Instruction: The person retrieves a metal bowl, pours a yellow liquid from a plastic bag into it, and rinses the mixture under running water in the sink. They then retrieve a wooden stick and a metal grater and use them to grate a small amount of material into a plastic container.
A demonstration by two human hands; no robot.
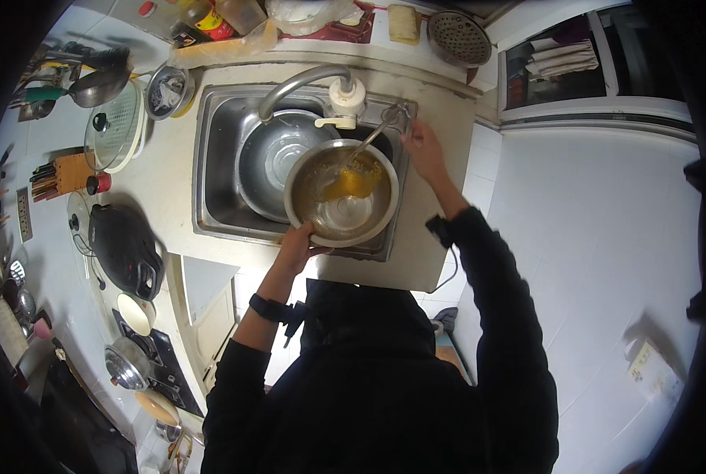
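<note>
My left hand (298, 246) grips the near rim of a metal bowl (342, 232), tilted over the right part of the sink (225, 225). Yellow food bits (353, 181) lie in the bowl. A thin metal faucet (376, 131) at the sink's back right corner reaches over it. My right hand (425, 151) is beside that faucet's base and valve; whether its fingers touch it I cannot tell. Behind and left of the bowl, a larger metal basin (264, 160) sits in the sink under a curved metal faucet (305, 77) with a white body.
Bottles (208, 21) stand behind the sink, with a yellow sponge (404, 25) and a perforated metal strainer (458, 38). At left are a small metal bowl (168, 92), a glass lid (113, 133), a knife block (71, 173), a black electric appliance (125, 249) and a stove (166, 367).
</note>
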